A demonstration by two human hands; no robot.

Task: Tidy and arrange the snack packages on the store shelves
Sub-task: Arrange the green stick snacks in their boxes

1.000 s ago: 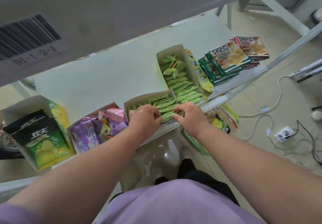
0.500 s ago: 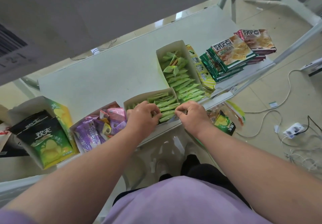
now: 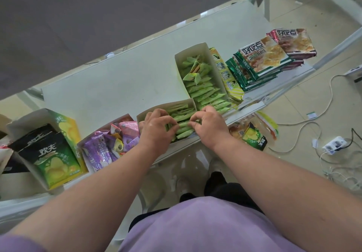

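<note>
Closest: lilac shirt front, two bare forearms reaching fwd. Left hand (image 3: 156, 128) and right hand (image 3: 209, 126) both sit in a low white cardboard tray (image 3: 166, 107) at the front edge of the white metal shelf (image 3: 117, 87). Fingers of each hand are curled, pinching the slim green snack sachets (image 3: 183, 129) from opposite ends, fingertips nearly meeting over the middle.

Left of that tray, same shelf: open box of purple & pink snack packets (image 3: 105, 146), then a yellow-green carton holding black-and-green chip bags (image 3: 51, 157).

Just behind-right, touching the near tray: a longer white box of matching green sachets (image 3: 203, 87). Beside it a yellow striped packet (image 3: 227, 75), then a stack of green-edged biscuit packs (image 3: 260, 61), w/ red-edged packs (image 3: 293, 42) at the far right.

Below the shelf on the floor: loose chip bag (image 3: 252, 136), white power strip (image 3: 334, 144) w/ cables.
</note>
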